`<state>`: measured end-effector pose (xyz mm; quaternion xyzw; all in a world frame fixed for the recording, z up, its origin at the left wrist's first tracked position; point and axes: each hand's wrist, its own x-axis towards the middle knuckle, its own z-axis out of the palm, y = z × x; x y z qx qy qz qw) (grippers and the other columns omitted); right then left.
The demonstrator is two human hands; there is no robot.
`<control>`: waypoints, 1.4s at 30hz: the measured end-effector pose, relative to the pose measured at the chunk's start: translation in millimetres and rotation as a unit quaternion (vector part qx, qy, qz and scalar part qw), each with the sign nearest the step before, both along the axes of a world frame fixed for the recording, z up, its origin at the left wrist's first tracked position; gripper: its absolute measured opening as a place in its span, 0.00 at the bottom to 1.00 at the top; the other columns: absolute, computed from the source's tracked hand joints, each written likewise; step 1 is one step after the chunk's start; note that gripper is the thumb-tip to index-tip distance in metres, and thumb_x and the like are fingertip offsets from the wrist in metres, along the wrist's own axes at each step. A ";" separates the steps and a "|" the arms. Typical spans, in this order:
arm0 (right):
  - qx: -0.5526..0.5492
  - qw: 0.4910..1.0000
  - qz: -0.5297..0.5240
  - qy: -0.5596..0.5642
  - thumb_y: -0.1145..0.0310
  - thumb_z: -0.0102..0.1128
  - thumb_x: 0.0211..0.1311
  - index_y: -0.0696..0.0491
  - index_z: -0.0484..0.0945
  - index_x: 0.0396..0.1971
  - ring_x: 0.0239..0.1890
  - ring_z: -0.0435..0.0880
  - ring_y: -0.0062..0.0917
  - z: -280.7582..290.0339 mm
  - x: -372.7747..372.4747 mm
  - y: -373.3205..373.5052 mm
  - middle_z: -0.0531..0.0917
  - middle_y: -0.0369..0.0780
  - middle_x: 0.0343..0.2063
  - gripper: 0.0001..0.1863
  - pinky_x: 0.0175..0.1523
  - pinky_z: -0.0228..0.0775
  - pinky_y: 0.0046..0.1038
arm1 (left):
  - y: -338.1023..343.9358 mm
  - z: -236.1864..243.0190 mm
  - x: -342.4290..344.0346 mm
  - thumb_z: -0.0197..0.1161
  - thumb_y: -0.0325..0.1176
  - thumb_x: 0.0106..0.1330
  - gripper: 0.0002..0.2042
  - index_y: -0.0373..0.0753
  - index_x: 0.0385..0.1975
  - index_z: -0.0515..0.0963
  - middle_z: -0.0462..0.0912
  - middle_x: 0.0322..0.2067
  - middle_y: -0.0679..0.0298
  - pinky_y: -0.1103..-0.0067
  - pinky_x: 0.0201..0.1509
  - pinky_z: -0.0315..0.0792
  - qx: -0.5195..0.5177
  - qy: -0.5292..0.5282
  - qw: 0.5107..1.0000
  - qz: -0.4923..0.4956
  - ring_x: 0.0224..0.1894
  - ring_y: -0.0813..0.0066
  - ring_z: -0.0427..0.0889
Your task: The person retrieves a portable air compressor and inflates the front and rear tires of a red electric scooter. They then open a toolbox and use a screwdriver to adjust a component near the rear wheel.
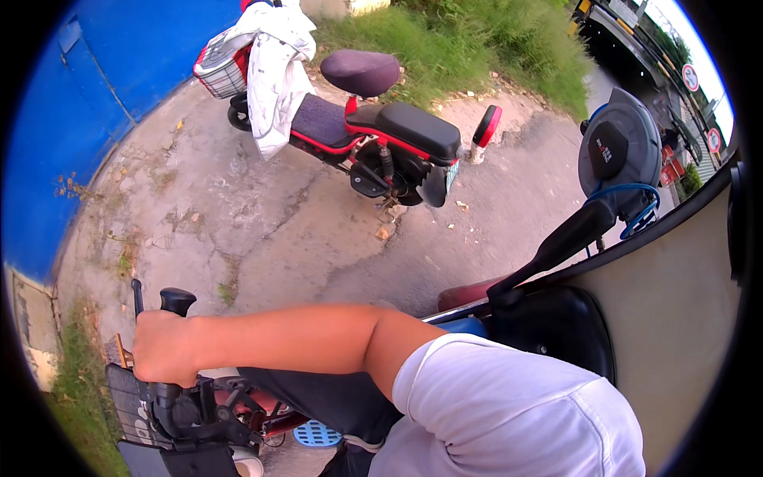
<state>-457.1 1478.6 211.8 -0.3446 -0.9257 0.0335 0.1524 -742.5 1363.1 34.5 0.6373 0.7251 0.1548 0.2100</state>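
Note:
My right arm, in a white short sleeve, reaches across the lower half toward the left. Its hand, my right hand (167, 347), is closed around the handlebar grip (178, 300), whose black end sticks out beyond the fist. A brake lever (137, 297) stands just past the fingers. Below the hand are the dark middle of the handlebar (179, 409) and a black wire front basket (131, 401). My leg in dark trousers (318, 393) shows under the arm, near a light-blue perforated piece (317, 433). My left hand is out of view.
A parked red-and-black electric scooter (417, 131) with white cloth (278, 71) over its front stands on cracked concrete. A blue wall (75, 135) runs along the left. A grey round disc (624, 147) with blue cable, a black seat (556, 330) and a short red-and-black post (486, 131) appear rightward.

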 end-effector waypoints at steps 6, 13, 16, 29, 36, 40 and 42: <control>0.026 0.999 -0.019 0.007 0.63 0.68 0.29 0.47 0.82 0.20 0.30 0.83 0.29 -17.4 6.1 -13.9 0.83 0.34 0.22 0.11 0.36 0.71 0.34 | -12.3 -15.9 43.7 0.62 0.32 0.58 0.25 0.32 0.56 0.68 0.65 0.59 0.45 0.67 0.65 0.60 0.014 -0.032 0.999 0.004 0.61 0.50 0.65; 0.193 0.968 -0.109 0.114 0.59 0.63 0.41 0.48 0.82 0.25 0.46 0.73 0.30 -48.1 16.7 -59.8 0.80 0.36 0.34 0.11 0.54 0.60 0.39 | -36.3 -35.4 73.7 0.62 0.33 0.59 0.25 0.33 0.56 0.69 0.66 0.59 0.46 0.67 0.65 0.60 0.018 -0.064 0.998 0.008 0.61 0.50 0.66; 0.240 0.941 -0.103 0.213 0.61 0.61 0.42 0.49 0.81 0.24 0.47 0.72 0.32 -56.4 13.4 -76.0 0.79 0.39 0.33 0.10 0.59 0.58 0.42 | -51.5 -34.1 64.5 0.62 0.33 0.59 0.24 0.33 0.56 0.69 0.66 0.59 0.46 0.67 0.65 0.61 0.029 -0.060 0.997 0.032 0.61 0.51 0.66; 0.173 0.880 -0.065 0.438 0.71 0.59 0.44 0.57 0.75 0.33 0.49 0.69 0.42 -61.3 72.7 -157.2 0.72 0.46 0.42 0.12 0.60 0.57 0.45 | -111.6 -8.7 9.9 0.61 0.34 0.60 0.24 0.33 0.56 0.69 0.67 0.59 0.47 0.67 0.65 0.61 0.032 -0.002 0.997 0.075 0.60 0.52 0.67; -0.109 0.824 -0.132 0.539 0.73 0.59 0.53 0.59 0.72 0.44 0.49 0.71 0.42 -134.0 46.2 -192.5 0.72 0.48 0.44 0.17 0.53 0.65 0.38 | -147.7 33.5 -68.9 0.61 0.34 0.60 0.23 0.34 0.56 0.69 0.67 0.58 0.47 0.67 0.65 0.61 0.035 0.038 0.990 0.129 0.60 0.52 0.67; -0.224 0.772 -0.134 0.580 0.65 0.56 0.61 0.61 0.72 0.49 0.48 0.74 0.40 -195.3 -11.8 -166.3 0.76 0.48 0.42 0.20 0.53 0.67 0.35 | -185.5 61.3 -131.2 0.61 0.34 0.61 0.23 0.34 0.56 0.70 0.68 0.58 0.47 0.67 0.65 0.61 0.039 0.052 0.982 0.178 0.60 0.52 0.67; -0.501 0.680 -0.075 0.530 0.60 0.52 0.66 0.63 0.70 0.53 0.46 0.78 0.34 -168.2 -10.2 -164.8 0.79 0.48 0.41 0.23 0.53 0.68 0.31 | -222.3 77.8 -167.9 0.61 0.34 0.61 0.23 0.34 0.56 0.70 0.68 0.58 0.48 0.67 0.65 0.61 0.049 0.058 0.974 0.214 0.60 0.53 0.67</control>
